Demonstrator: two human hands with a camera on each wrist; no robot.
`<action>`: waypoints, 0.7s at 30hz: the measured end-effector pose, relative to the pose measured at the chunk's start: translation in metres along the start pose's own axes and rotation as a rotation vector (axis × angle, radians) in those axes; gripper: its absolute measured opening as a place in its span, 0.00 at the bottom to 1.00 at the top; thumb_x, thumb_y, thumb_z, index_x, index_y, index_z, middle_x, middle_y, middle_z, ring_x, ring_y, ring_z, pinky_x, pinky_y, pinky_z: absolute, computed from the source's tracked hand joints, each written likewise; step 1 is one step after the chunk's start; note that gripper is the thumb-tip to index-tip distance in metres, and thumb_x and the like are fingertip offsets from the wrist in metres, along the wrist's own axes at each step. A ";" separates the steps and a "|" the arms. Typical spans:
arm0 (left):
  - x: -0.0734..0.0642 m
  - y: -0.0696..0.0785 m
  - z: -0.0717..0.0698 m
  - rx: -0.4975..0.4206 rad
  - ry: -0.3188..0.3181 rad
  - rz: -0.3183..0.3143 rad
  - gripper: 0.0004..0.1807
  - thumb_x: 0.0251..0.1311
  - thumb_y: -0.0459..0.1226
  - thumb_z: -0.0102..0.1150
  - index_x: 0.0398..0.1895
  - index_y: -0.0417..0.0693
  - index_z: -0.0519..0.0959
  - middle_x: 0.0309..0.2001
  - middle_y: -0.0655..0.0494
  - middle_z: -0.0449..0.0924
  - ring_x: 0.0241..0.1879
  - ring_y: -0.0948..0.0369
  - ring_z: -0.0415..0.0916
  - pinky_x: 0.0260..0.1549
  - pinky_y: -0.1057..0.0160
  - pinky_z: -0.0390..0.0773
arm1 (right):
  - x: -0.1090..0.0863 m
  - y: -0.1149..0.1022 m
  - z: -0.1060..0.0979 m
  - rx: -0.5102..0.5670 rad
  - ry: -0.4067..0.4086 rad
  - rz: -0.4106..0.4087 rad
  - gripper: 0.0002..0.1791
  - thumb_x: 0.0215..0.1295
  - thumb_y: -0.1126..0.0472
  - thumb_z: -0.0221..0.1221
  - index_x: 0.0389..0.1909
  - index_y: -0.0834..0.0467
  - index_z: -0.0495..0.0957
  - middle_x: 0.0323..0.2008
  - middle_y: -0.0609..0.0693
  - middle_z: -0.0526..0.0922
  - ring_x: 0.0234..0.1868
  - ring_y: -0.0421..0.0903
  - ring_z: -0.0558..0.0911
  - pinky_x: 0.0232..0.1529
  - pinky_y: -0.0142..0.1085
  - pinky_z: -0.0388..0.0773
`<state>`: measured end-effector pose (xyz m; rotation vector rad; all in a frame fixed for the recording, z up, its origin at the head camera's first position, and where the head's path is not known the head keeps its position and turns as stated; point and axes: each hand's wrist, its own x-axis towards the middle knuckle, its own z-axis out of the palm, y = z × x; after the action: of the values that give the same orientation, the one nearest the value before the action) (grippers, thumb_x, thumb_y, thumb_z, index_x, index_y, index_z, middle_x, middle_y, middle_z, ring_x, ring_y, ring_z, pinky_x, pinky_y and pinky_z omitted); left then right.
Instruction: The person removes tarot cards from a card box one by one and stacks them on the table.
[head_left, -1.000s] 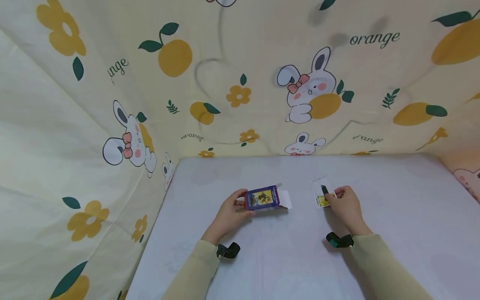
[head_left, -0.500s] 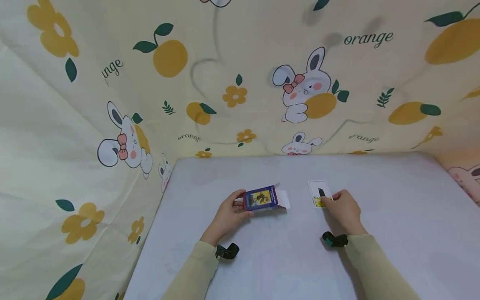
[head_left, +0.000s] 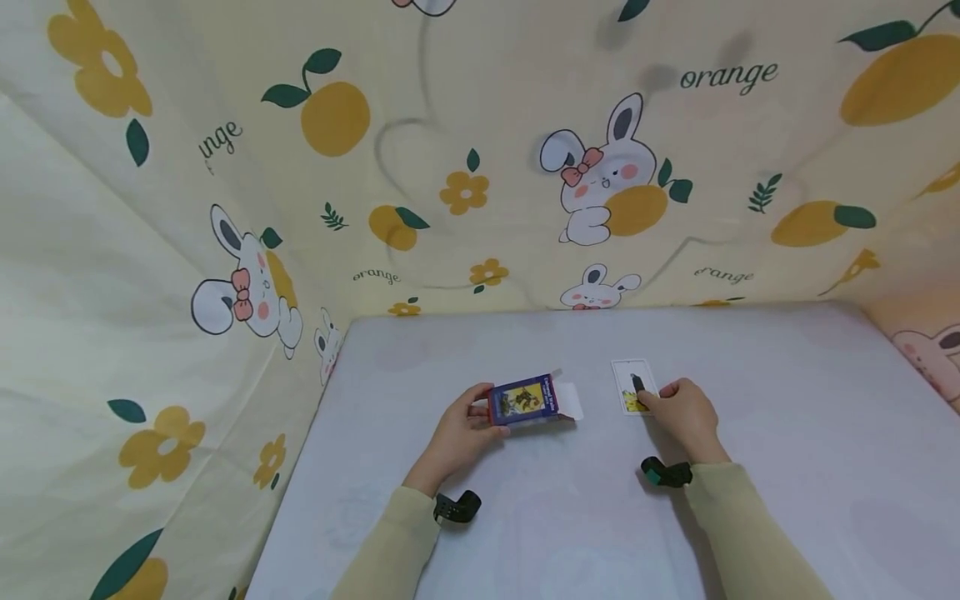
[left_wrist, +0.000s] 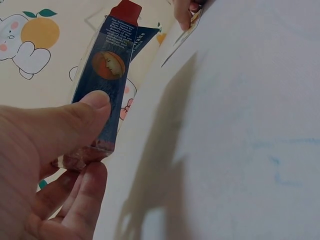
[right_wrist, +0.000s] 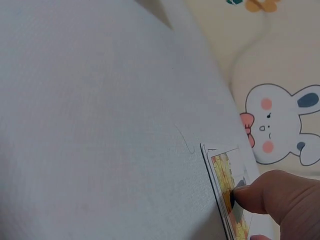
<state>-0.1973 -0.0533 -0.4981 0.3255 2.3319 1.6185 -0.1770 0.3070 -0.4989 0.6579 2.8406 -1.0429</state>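
My left hand (head_left: 460, 433) holds a dark blue and red card box (head_left: 523, 400) between thumb and fingers. The box has a yellow picture on its face, and its white end flap (head_left: 567, 401) hangs open on the right. In the left wrist view, the thumb (left_wrist: 95, 100) lies on the narrow printed side and the fingers come from below. To the right, my right hand (head_left: 684, 417) pinches a small stack of picture cards (head_left: 628, 372) by the lower right corner. In the right wrist view, the thumb lies on the top card (right_wrist: 222, 172), and several edges show along its side.
The white-covered table (head_left: 555, 517) runs back to a cream cloth (head_left: 517, 108) printed with rabbits and oranges. Another fall of this cloth (head_left: 75, 350) stands along the left side. Dark bands with cameras (head_left: 459, 507) sit on both wrists.
The stack of cards has turned from a slight tilt to nearly straight, and my right hand has come a little lower with it. The left hand keeps its hold on the box.
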 end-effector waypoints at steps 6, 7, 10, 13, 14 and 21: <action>-0.001 0.000 -0.001 -0.004 -0.007 0.003 0.45 0.50 0.41 0.74 0.71 0.55 0.63 0.59 0.51 0.70 0.50 0.58 0.77 0.48 0.62 0.78 | 0.002 0.003 0.003 0.000 0.006 -0.001 0.28 0.61 0.43 0.61 0.37 0.66 0.69 0.33 0.60 0.75 0.34 0.55 0.73 0.31 0.40 0.65; -0.001 0.000 -0.001 -0.003 -0.007 0.003 0.45 0.50 0.41 0.74 0.71 0.55 0.63 0.59 0.51 0.70 0.50 0.58 0.77 0.48 0.62 0.78 | 0.002 0.003 0.003 0.000 0.007 -0.002 0.27 0.61 0.43 0.61 0.37 0.66 0.69 0.33 0.60 0.75 0.34 0.55 0.73 0.31 0.40 0.65; -0.001 -0.001 -0.003 -0.002 -0.003 0.000 0.45 0.50 0.42 0.74 0.71 0.55 0.62 0.59 0.51 0.70 0.51 0.58 0.77 0.49 0.61 0.78 | 0.002 0.002 0.003 0.002 0.010 -0.006 0.27 0.61 0.43 0.60 0.37 0.66 0.69 0.33 0.60 0.75 0.34 0.55 0.73 0.31 0.41 0.65; -0.001 -0.002 -0.003 0.000 0.000 0.000 0.45 0.50 0.42 0.74 0.71 0.55 0.62 0.59 0.50 0.71 0.51 0.57 0.77 0.49 0.60 0.78 | 0.000 0.001 0.001 0.016 0.000 -0.004 0.27 0.62 0.43 0.60 0.37 0.66 0.70 0.34 0.61 0.75 0.35 0.56 0.73 0.31 0.41 0.65; 0.000 -0.002 -0.004 -0.001 0.001 -0.001 0.45 0.50 0.42 0.74 0.71 0.55 0.63 0.59 0.50 0.71 0.51 0.57 0.77 0.49 0.60 0.78 | 0.000 0.001 0.000 0.026 -0.009 0.002 0.28 0.62 0.42 0.59 0.38 0.66 0.70 0.35 0.61 0.75 0.35 0.56 0.72 0.32 0.41 0.66; -0.001 0.000 -0.007 -0.010 -0.002 0.001 0.43 0.50 0.41 0.74 0.70 0.59 0.64 0.59 0.50 0.70 0.51 0.58 0.77 0.49 0.61 0.78 | -0.003 0.003 -0.010 0.141 -0.090 0.042 0.35 0.66 0.37 0.52 0.50 0.68 0.68 0.45 0.63 0.73 0.45 0.57 0.70 0.41 0.45 0.69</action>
<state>-0.1991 -0.0594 -0.4958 0.3253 2.3216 1.6294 -0.1718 0.3144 -0.4926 0.6587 2.6846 -1.2414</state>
